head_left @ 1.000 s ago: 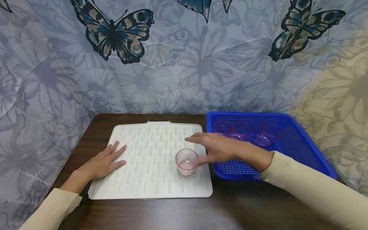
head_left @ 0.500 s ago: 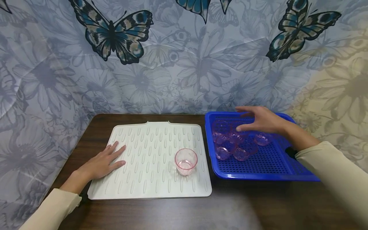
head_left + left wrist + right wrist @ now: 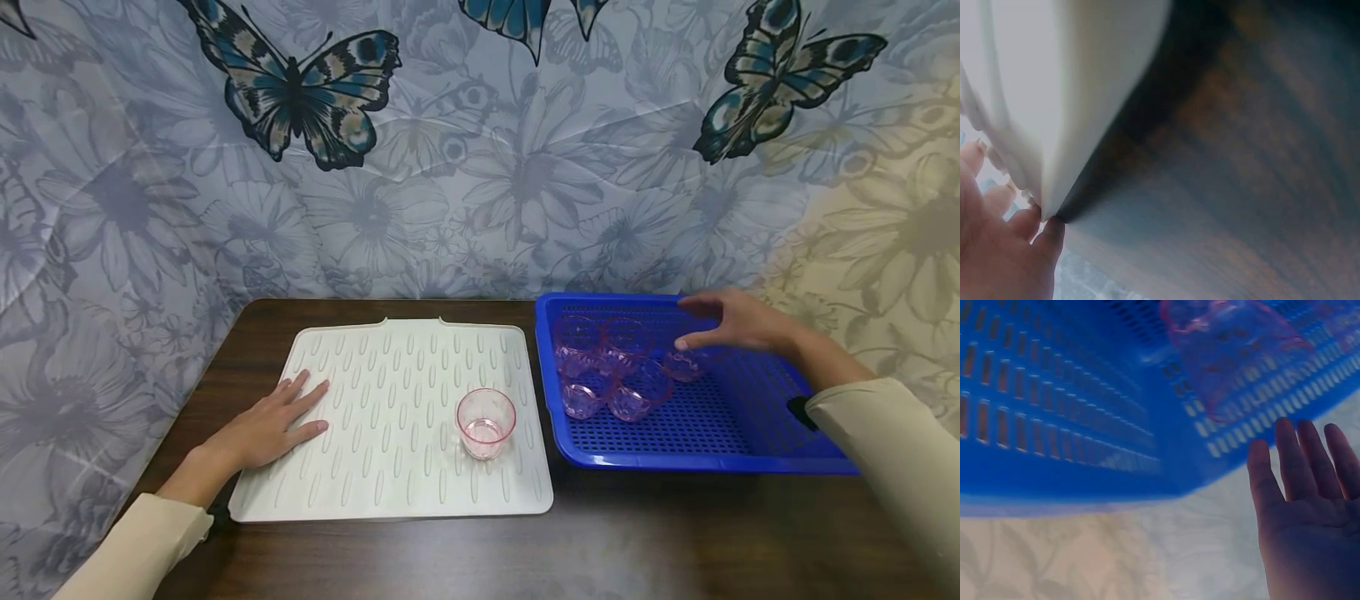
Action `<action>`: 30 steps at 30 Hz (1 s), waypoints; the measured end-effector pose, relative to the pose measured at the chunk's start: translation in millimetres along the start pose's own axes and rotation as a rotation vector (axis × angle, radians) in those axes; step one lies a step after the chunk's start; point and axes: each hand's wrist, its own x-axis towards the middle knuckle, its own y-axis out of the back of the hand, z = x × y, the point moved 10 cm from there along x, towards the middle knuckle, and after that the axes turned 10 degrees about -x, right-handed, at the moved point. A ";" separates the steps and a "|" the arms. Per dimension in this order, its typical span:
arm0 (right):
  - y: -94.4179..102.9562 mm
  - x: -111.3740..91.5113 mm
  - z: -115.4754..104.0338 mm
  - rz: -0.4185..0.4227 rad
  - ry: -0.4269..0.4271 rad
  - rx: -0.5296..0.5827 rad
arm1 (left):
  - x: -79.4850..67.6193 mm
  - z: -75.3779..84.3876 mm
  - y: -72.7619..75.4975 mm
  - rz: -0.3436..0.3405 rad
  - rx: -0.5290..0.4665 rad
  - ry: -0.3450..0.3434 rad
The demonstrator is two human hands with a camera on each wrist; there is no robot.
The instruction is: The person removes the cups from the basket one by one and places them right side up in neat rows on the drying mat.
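Observation:
My left hand [image 3: 266, 427] lies with spread fingers on the left edge of a white ribbed mat [image 3: 382, 417]; the left wrist view shows the fingers [image 3: 1025, 225] at the mat's rim. A clear pink-rimmed glass [image 3: 486, 423] stands upright on the right part of the mat. Over the back right of a blue basket [image 3: 675, 460], my right hand [image 3: 738, 321] hovers with fingers apart, holding nothing. Just beside its thumb is a pinkish glass [image 3: 684, 365] lying in the basket. The right wrist view shows this hand [image 3: 1310, 500] apart from a glass [image 3: 1235, 356].
Several more pinkish clear glasses [image 3: 628, 402] lie close together in the left half of the basket. Mat and basket sit side by side on a dark wooden table [image 3: 420, 558]. A butterfly-print cloth [image 3: 525, 167] hangs directly behind.
My right hand has left the glass on the mat and moved right, over the basket to its back right. The left hand stays put.

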 end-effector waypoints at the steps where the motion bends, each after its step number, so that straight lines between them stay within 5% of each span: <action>1: -1.1 -0.8 3.7 -0.001 -0.007 -0.007 | -0.2 -0.2 0.0 -0.002 -0.001 0.003; 14: -17.6 -9.0 38.1 -0.054 -0.073 -0.031 | -0.1 -0.7 0.5 -0.005 -0.012 -0.007; 30: -20.5 -11.3 35.2 -0.019 -0.062 -0.087 | -1.4 -2.3 0.4 -0.005 -0.012 -0.001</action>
